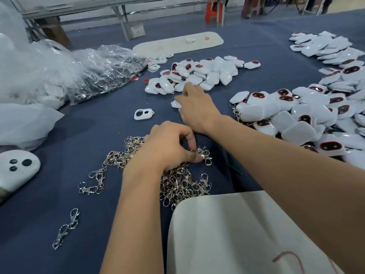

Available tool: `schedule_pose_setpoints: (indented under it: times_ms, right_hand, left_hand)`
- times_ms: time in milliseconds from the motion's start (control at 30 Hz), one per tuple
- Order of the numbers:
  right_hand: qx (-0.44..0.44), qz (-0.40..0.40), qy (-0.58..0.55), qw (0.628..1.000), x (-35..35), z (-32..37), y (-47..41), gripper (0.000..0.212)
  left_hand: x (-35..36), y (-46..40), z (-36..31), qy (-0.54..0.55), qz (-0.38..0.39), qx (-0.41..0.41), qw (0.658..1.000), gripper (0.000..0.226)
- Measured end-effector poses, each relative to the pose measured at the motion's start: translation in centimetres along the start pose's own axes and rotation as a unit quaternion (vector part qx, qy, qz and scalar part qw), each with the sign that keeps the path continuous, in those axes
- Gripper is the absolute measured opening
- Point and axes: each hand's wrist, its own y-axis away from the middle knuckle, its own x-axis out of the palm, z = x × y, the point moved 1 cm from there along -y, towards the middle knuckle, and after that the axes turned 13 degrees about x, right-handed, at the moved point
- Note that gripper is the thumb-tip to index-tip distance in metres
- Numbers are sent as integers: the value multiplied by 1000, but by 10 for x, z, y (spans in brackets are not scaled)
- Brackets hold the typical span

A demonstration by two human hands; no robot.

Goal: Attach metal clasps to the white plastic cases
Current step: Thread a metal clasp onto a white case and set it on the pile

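My left hand [167,147] rests on a heap of silver metal clasps [177,186] and pinches one clasp [205,155] between thumb and forefinger at the heap's far right edge. Farther out, my right hand [197,107] lies palm down over a white plastic case [175,104], whose end shows at the fingertips; the grip is hidden. A pile of white cases [199,74] lies just beyond that hand. A single white case [143,114] with two holes sits to its left.
A big heap of white cases [308,115] fills the right side, with more at the far right [320,46]. Clear plastic bags [94,70] lie at the left. A white fabric piece [237,234] covers the near edge. Loose clasps [67,228] lie near left on the blue cloth.
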Motion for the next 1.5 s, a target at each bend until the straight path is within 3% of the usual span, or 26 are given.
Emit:
schedule_pose_setpoints:
  times_ms: [167, 333, 400, 500, 600, 667, 867, 1033, 1167, 1400, 1500]
  right_hand:
    - [-1, 2, -1, 1000, -10, -7, 12, 34]
    - [99, 24, -169, 980, -28, -18, 44, 38]
    - [108, 10, -239, 965, -36, -24, 63, 43]
    - [150, -7, -371, 917, -44, -33, 91, 25]
    - [194, 13, -460, 866, -41, -47, 105, 5]
    - [184, 27, -487, 853, -39, -56, 108, 5]
    - [107, 59, -530, 839, -36, -64, 114, 20]
    - [117, 21, -520, 846, -35, -65, 113, 8]
    - [144, 1, -542, 828, -35, -64, 113, 9]
    - [144, -70, -471, 867, -33, -66, 114, 14]
    - [152, -71, -475, 864, -33, -66, 114, 19]
  left_hand:
    - [6, -6, 11, 70, -64, 23, 995, 19]
    - [5, -9, 15, 104, -148, 46, 982, 13]
    - [6, -12, 13, 121, -190, 55, 973, 14]
    - [8, -14, 11, 180, -241, 45, 953, 13]
    - [12, -14, 8, 251, -229, 39, 940, 12]
    - [15, -16, 6, 264, -219, 43, 938, 15]
    - [21, -18, -3, 268, -206, 64, 939, 15]
    - [25, -19, -11, 252, -194, 98, 943, 10]
    - [28, -20, -13, 225, -208, 109, 946, 7]
    - [30, -19, -12, 153, -208, 95, 961, 17]
    - [29, -19, -14, 155, -221, 96, 958, 15]
